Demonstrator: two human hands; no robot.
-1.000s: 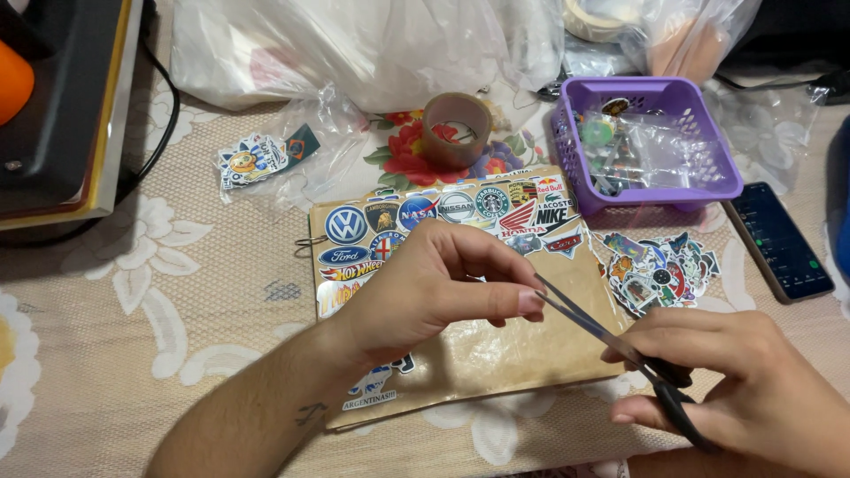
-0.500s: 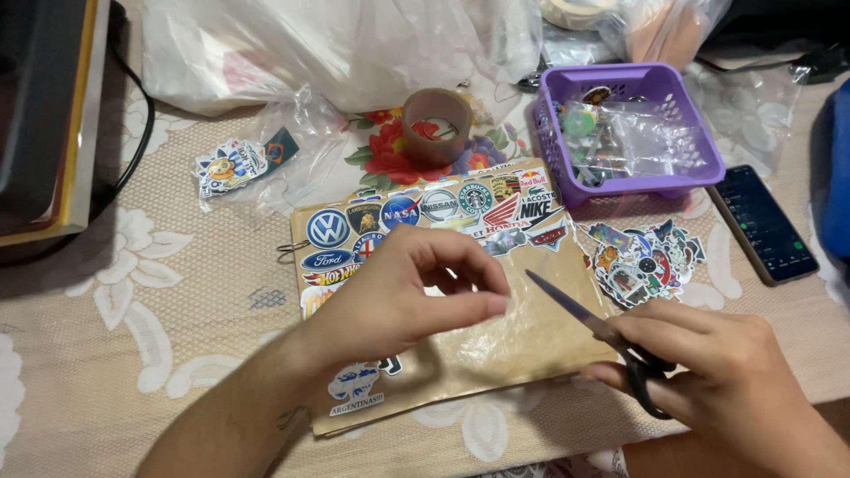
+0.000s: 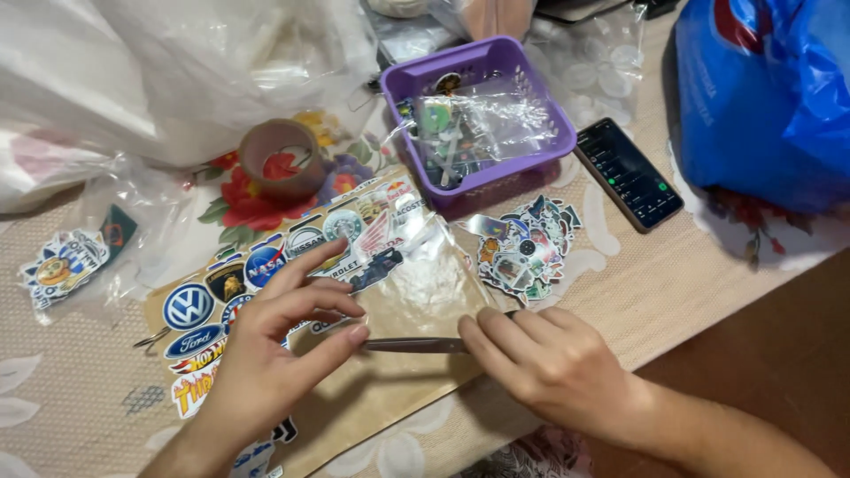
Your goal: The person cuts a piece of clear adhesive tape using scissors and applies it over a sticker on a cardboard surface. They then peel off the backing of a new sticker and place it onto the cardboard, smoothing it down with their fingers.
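Head view: your right hand (image 3: 553,367) pinches slim metal tweezers (image 3: 416,345) between thumb and fingers, lying level over a brown board covered in colourful logo stickers (image 3: 354,292) at the near middle of the counter (image 3: 655,292). Your left hand (image 3: 274,345) meets the tweezers' tip, its fingers loosely curled, forefinger touching the metal. Behind sit a purple plastic basket (image 3: 522,164), a brown tape roll (image 3: 282,158) and a black phone (image 3: 629,173).
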